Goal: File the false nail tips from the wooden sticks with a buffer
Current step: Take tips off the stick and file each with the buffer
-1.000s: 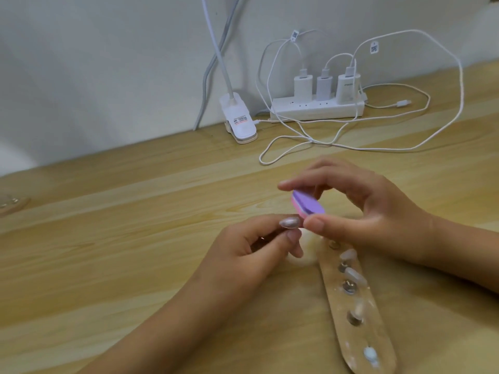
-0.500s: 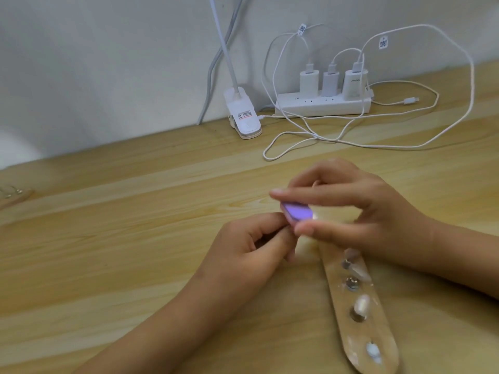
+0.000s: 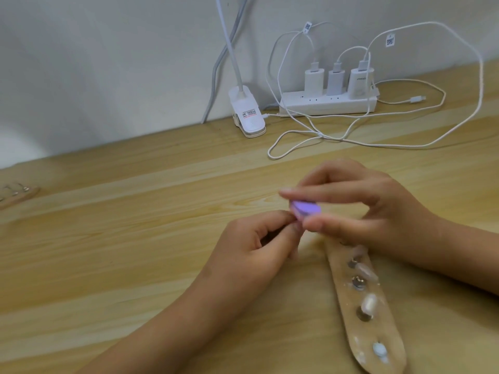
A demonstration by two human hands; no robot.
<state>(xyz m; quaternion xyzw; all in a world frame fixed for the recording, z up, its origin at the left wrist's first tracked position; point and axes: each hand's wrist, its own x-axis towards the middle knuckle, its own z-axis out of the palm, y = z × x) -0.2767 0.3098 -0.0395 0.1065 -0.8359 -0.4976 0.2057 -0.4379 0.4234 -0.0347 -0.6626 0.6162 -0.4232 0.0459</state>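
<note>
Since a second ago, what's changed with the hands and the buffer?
The right hand slid the purple buffer down onto the false nail tip pinched by the left hand, hiding it. Both grips and the wooden stick stayed put.

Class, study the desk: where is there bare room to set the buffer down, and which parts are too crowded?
Free: the wide bare desk between the far-left stick and the left hand; also the band between clip lamp and hands. Crowded: cables and power strip at back right, nail stick by the right hand.
</note>
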